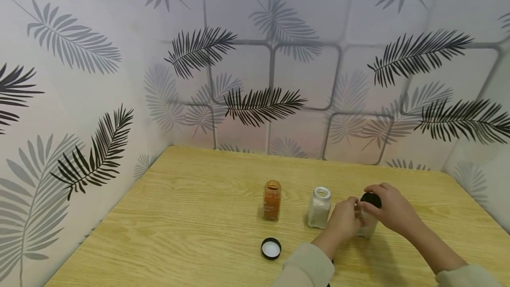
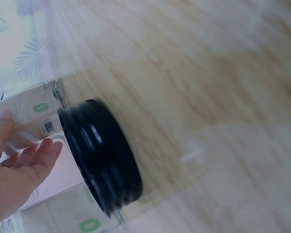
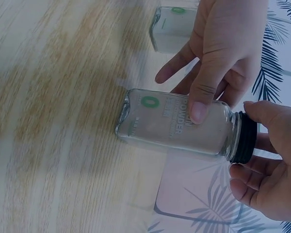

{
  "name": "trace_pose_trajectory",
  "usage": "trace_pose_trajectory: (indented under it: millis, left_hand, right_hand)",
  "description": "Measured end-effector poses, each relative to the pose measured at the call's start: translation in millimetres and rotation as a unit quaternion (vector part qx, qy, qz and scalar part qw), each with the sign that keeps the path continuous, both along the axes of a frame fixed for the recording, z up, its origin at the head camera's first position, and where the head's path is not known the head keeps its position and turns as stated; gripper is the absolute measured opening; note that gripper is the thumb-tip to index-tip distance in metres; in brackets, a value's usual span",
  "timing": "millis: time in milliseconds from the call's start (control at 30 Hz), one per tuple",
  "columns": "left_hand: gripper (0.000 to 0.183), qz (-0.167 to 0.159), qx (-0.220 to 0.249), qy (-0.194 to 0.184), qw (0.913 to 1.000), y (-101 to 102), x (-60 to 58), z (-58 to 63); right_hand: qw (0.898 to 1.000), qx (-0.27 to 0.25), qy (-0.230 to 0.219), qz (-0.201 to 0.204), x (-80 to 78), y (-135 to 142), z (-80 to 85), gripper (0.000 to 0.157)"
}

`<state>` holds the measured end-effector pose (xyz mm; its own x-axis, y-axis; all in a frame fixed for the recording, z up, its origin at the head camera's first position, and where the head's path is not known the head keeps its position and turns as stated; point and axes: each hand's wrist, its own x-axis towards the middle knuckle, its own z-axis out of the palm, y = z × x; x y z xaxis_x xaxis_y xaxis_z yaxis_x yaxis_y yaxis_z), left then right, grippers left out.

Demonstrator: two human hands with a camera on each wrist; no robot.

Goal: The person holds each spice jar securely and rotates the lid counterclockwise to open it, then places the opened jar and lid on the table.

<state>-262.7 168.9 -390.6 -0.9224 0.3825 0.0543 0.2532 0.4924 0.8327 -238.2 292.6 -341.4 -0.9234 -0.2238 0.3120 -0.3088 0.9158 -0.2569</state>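
My left hand [image 1: 343, 221] holds a square glass jar [image 3: 160, 119] of pale powder, its thumb across the printed label and other fingers behind. The jar stands on the table at the right. From above, my right hand [image 1: 396, 209] grips the jar's black lid [image 3: 245, 138] between thumb and fingers; the lid sits on the neck. Left of my hands is a second glass jar [image 1: 318, 209] of pale powder, its mouth uncovered. Close to my left wrist lies a loose black lid [image 2: 102, 155], mostly hidden by the sleeve in the head view.
An uncovered jar of orange-red powder [image 1: 272, 203] stands further left on the wooden table [image 1: 179, 216]. In front of it a black lid [image 1: 271, 249] lies with its white inside up. Walls with a leaf pattern [image 1: 263, 105] border the table's back and sides.
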Motion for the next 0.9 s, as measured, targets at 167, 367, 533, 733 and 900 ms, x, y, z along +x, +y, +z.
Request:
trace_pose_trajectory:
  millis: [167,367,533,733,900]
  left_hand:
    - [0.036,-0.001,0.018,-0.007,0.9998,0.5,-0.1,0.4]
    - [0.039,0.006,0.003,-0.008,1.0000,0.8,0.1,1.0]
    - [0.035,-0.002,0.002,0.001,1.0000,-0.7,2.0,1.8]
    - [0.025,-0.004,0.024,-0.017,0.9995,-0.5,2.5,1.6]
    - [0.034,0.001,0.019,-0.017,0.9997,0.5,3.2,1.0]
  right_hand:
    - [1.000,-0.008,0.002,0.024,-0.3,0.9,0.3,0.036]
    - [1.000,0.001,-0.009,-0.004,-1.6,0.7,-0.8,0.044]
    - [1.000,-0.003,-0.014,-0.006,-0.8,1.4,-1.7,0.044]
    - [0.999,-0.024,-0.008,0.037,-1.4,5.3,-1.0,0.040]
    - [0.999,-0.019,-0.025,0.017,-4.0,4.0,-3.4,0.043]
